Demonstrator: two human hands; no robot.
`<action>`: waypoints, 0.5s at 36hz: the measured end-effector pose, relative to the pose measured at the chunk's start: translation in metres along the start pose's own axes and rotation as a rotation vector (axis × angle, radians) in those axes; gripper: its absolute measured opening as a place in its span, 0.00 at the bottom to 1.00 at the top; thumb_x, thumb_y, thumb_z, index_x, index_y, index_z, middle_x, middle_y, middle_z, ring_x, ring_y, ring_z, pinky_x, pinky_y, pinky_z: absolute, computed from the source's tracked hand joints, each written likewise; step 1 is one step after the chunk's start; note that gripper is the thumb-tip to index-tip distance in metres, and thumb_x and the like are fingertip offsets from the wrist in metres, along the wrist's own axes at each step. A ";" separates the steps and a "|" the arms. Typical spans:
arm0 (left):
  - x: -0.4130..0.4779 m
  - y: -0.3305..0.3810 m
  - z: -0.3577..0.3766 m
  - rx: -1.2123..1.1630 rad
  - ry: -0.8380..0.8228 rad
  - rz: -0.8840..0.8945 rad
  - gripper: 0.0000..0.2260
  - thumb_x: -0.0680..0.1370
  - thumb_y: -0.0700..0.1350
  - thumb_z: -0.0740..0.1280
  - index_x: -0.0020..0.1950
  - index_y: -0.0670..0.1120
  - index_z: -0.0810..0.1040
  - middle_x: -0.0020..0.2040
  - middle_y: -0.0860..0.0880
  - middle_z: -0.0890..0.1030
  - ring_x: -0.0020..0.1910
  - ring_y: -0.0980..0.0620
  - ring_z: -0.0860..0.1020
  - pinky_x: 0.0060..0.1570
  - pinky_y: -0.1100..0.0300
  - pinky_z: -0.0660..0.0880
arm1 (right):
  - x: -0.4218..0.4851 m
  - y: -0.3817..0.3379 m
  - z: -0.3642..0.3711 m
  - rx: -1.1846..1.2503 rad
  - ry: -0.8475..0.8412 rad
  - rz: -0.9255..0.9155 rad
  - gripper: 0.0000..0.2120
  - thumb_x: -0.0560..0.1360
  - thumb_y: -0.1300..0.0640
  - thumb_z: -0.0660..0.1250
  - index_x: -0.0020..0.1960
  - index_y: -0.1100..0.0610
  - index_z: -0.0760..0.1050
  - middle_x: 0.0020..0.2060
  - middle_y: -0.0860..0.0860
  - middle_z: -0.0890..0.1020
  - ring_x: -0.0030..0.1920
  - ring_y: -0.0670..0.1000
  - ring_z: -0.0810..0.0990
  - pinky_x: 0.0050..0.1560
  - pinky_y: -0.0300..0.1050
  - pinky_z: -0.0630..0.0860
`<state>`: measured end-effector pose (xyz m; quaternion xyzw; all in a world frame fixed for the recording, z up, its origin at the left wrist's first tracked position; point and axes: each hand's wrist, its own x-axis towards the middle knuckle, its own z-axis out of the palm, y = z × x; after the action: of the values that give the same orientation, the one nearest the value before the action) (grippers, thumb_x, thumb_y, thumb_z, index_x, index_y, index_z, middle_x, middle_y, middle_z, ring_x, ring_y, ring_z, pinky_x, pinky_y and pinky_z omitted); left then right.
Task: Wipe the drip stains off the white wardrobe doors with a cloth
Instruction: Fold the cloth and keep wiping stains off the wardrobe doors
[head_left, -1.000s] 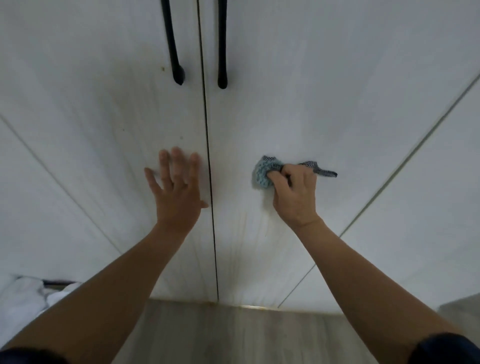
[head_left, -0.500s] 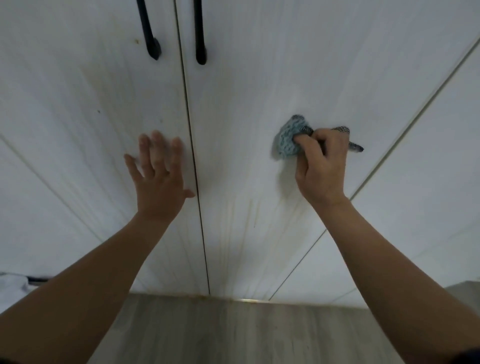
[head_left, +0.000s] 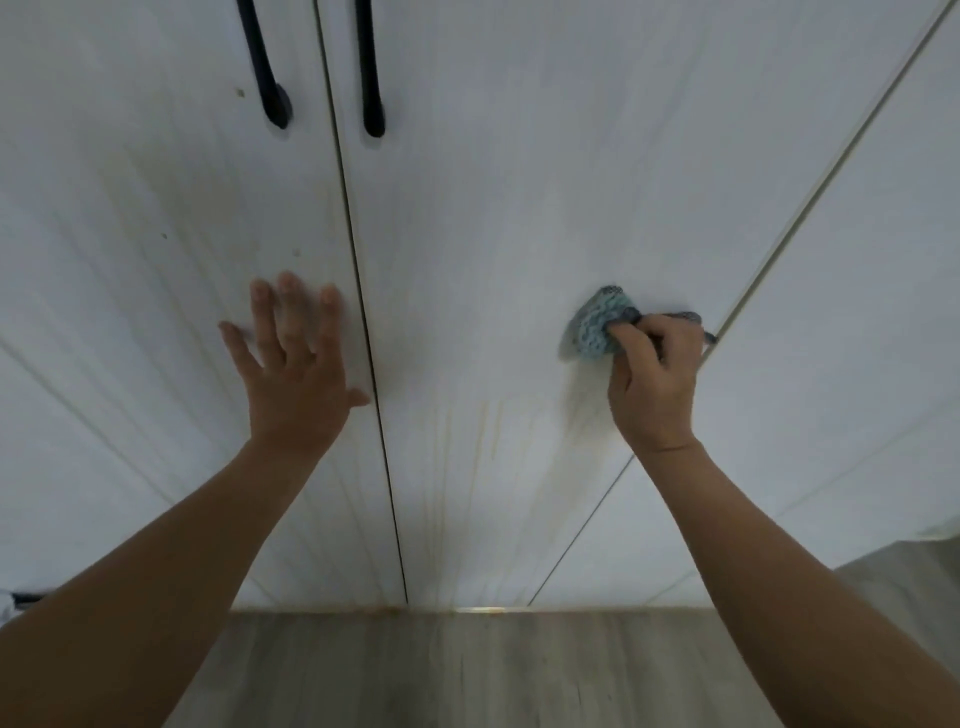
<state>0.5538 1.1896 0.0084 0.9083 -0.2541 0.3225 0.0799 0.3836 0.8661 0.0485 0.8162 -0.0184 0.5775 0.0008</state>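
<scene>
Two white wardrobe doors fill the view, split by a dark vertical gap. My left hand (head_left: 293, 369) lies flat with spread fingers on the left door (head_left: 156, 218), just left of the gap. My right hand (head_left: 654, 384) grips a bunched blue-grey cloth (head_left: 597, 325) and presses it against the right door (head_left: 519, 208), near that door's right edge. Faint yellowish drip stains (head_left: 485, 447) run down the right door below and left of the cloth. More pale streaks mark the left door above my left hand.
Two black bar handles (head_left: 270, 98) (head_left: 371, 104) hang either side of the gap at the top. A further white door panel (head_left: 857, 312) stands to the right. Grey wood-look floor (head_left: 467, 670) lies at the bottom. Something white shows at the left edge (head_left: 5, 603).
My right hand has carried the cloth rightward across the right door, toward its right edge. My left hand has stayed flat on the left door. The view has shifted slightly.
</scene>
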 end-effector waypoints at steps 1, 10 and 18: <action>0.000 0.000 0.000 0.003 0.002 0.002 0.71 0.58 0.65 0.80 0.83 0.45 0.36 0.81 0.30 0.46 0.79 0.35 0.31 0.71 0.21 0.48 | 0.006 0.005 -0.001 -0.006 0.023 -0.003 0.07 0.79 0.72 0.65 0.49 0.67 0.82 0.46 0.56 0.73 0.45 0.57 0.71 0.48 0.49 0.70; 0.000 0.000 0.000 0.008 -0.001 0.023 0.68 0.60 0.68 0.77 0.84 0.46 0.36 0.80 0.29 0.45 0.79 0.34 0.34 0.72 0.22 0.47 | -0.098 0.015 0.021 -0.069 -0.382 -0.088 0.13 0.69 0.78 0.69 0.46 0.63 0.79 0.44 0.58 0.75 0.43 0.57 0.69 0.42 0.51 0.71; 0.002 0.002 -0.005 0.010 0.019 0.012 0.70 0.57 0.63 0.82 0.84 0.43 0.41 0.81 0.29 0.44 0.79 0.35 0.31 0.71 0.21 0.45 | -0.030 0.030 -0.014 0.012 -0.149 0.039 0.04 0.77 0.71 0.68 0.50 0.67 0.81 0.42 0.60 0.77 0.44 0.59 0.73 0.50 0.44 0.64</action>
<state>0.5509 1.1885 0.0134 0.9041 -0.2571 0.3327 0.0757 0.3597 0.8375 0.0244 0.8565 -0.0309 0.5150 -0.0169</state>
